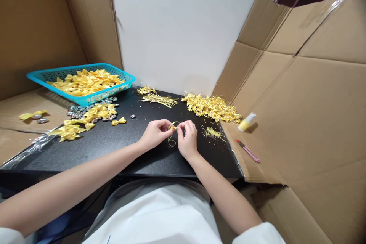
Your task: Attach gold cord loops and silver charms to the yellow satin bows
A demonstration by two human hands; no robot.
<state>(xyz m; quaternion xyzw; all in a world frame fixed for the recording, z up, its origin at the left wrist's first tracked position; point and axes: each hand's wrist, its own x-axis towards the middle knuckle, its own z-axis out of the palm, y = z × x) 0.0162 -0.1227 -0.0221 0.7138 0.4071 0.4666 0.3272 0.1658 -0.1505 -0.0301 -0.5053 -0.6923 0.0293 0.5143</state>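
Observation:
Over the front middle of the black table, my left hand [158, 132] and my right hand [188, 137] meet with fingertips pinched. Between them is a thin gold cord [172, 142], one end curling down in a loop and another arching above the fingers. A small yellow piece at the fingertips looks like part of a ribbon bow, mostly covered by my fingers. To the left of my left hand lies a single yellow bow [119, 121]. Gold clippings [214, 133] are scattered to the right of my right hand.
A blue basket [85, 101] of yellow bows stands back left, with silver beads [77, 112] and loose bows in front. Cut gold cords [160, 100] lie mid-back. Tied bows [211, 107] are heaped right, near a glue bottle [246, 122] and a pink-handled tool [248, 151]. Cardboard walls flank the table.

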